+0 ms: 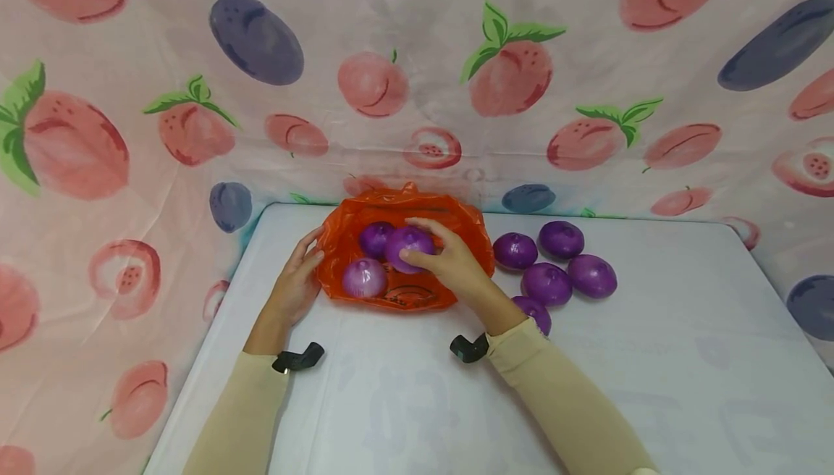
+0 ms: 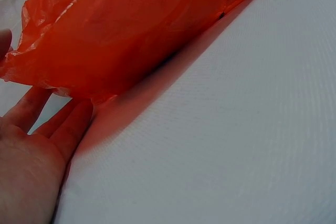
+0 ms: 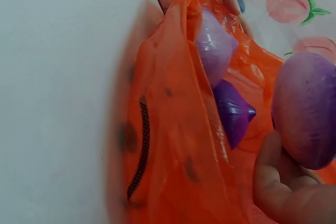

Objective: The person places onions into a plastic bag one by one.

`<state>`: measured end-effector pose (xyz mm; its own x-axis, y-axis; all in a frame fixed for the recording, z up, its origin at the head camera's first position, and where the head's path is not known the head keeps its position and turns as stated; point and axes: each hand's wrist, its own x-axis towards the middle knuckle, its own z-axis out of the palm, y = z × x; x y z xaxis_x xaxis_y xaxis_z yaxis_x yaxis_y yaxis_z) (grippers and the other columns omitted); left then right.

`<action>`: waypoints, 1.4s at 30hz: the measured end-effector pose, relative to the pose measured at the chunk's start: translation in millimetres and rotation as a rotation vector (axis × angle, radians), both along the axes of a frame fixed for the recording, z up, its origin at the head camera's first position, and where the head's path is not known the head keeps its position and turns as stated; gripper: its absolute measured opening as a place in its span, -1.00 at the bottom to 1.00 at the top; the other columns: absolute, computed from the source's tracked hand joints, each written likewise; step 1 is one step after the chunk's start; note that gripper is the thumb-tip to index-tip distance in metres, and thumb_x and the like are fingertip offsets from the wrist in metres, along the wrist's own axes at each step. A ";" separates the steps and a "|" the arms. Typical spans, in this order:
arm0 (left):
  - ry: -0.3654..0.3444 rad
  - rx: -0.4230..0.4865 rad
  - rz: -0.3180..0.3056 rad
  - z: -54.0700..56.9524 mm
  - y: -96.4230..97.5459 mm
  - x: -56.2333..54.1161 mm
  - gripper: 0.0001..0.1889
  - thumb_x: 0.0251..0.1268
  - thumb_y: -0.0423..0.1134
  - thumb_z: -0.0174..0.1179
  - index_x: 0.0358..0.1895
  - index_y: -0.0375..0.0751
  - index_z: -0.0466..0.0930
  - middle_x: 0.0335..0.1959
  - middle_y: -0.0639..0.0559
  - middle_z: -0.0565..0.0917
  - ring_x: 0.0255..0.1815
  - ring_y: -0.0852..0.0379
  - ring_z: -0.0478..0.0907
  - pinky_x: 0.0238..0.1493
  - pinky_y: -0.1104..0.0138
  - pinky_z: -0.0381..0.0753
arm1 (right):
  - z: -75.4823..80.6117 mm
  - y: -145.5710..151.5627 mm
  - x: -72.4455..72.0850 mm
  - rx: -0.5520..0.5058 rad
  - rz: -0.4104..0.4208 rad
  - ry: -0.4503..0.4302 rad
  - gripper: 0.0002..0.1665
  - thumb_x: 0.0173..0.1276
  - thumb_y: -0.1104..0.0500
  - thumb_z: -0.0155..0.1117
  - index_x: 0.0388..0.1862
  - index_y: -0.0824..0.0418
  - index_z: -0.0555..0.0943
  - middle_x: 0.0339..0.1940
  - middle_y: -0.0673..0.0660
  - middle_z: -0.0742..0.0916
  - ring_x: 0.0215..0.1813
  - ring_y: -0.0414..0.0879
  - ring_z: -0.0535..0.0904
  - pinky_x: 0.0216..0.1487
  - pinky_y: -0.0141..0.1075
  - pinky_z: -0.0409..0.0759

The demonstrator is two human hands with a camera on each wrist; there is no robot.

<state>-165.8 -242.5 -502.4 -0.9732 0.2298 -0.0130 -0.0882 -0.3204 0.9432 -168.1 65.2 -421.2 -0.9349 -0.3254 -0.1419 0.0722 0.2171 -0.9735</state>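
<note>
An orange plastic bag (image 1: pixel 417 301) lies on the table with its mouth spread. Inside it are two purple onions, a paler one (image 1: pixel 365 277) and a darker one (image 1: pixel 376 240). My right hand (image 1: pixel 449 258) grips another purple onion (image 1: pixel 412 249) between thumb and fingers, over the bag's mouth; the right wrist view shows this held onion (image 3: pixel 307 111) close up. At the bag's left side, my left hand (image 1: pixel 296 283) holds the edge. In the left wrist view, the orange plastic (image 2: pixel 121 40) runs between the thumb and the fingers (image 2: pixel 73 124).
To the bag's right, several purple onions (image 1: pixel 547 284) sit in a group on the white table (image 1: pixel 684 316); my right forearm partly covers the nearest one (image 1: pixel 533 313). Behind the table hangs a fruit-print cloth (image 1: pixel 423 98), which also covers the left side.
</note>
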 end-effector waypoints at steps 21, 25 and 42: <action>-0.003 -0.016 -0.003 0.7 -0.4 0.8 -0.47 0.67 -0.19 -0.08 0.59 0.15 0.15 0.55 0.08 0.23 0.51 0.16 0.26 0.36 0.47 0.48 | -13.8 -23.4 -10.1 0.138 -0.104 -0.093 -0.27 0.24 -0.07 0.55 0.39 -0.18 0.51 0.35 0.05 0.54 0.30 0.14 0.50 0.17 0.06 0.67; 0.003 -0.020 -0.007 0.5 -0.9 0.2 -0.47 0.67 -0.19 -0.08 0.60 0.16 0.15 0.54 0.09 0.24 0.50 0.17 0.27 0.36 0.48 0.48 | -16.8 -25.9 -11.3 0.156 -0.113 -0.067 -0.26 0.26 -0.07 0.53 0.41 -0.13 0.50 0.38 0.05 0.54 0.35 0.13 0.49 0.32 0.06 0.58; 0.011 0.009 -0.005 0.4 0.4 0.4 -0.47 0.68 -0.22 -0.11 0.60 0.10 0.13 0.50 0.11 0.27 0.48 0.15 0.29 0.37 0.46 0.48 | -27.4 -33.9 -14.1 0.190 -0.135 -0.013 -0.36 0.31 -0.06 0.49 0.34 -0.11 0.50 0.39 0.08 0.56 0.33 0.10 0.51 0.30 -0.01 0.61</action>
